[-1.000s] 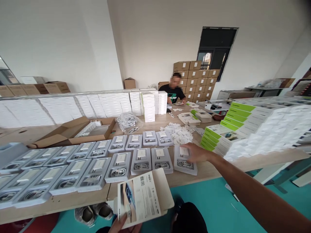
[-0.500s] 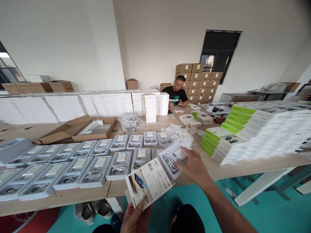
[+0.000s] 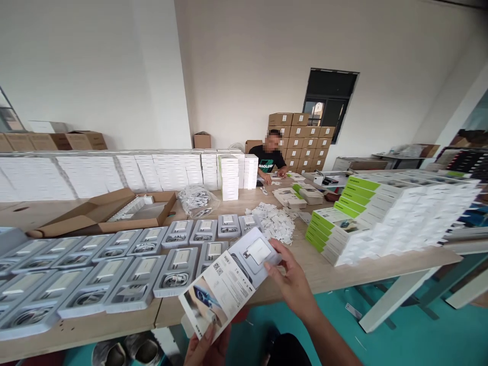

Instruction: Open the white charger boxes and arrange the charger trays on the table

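Observation:
My left hand (image 3: 209, 346) grips the lower end of a printed cardboard box (image 3: 229, 290), thumb on its face. My right hand (image 3: 293, 278) is closed on the right edge of a pale grey plastic tray (image 3: 247, 248), which sits partway inside the box's upper end. A white charger plug (image 3: 258, 251) lies in the tray's exposed part. Only a bit of the coiled cable (image 3: 242, 267) shows beside the box edge; the rest is hidden. Box and tray are tilted above the table's front edge.
Rows of filled trays (image 3: 120, 278) cover the table's left side. Behind them are an open carton (image 3: 89, 216), bagged cables (image 3: 196, 199) and stacked white boxes (image 3: 160, 173). Paper slips (image 3: 272, 221) lie mid-table, green-and-white boxes (image 3: 366, 223) at right. A co-worker (image 3: 269, 162) sits across.
The tray has gone further into the box, covering most of the cable coil. My right hand has shifted to the tray's edge. The view has swung slightly right and up.

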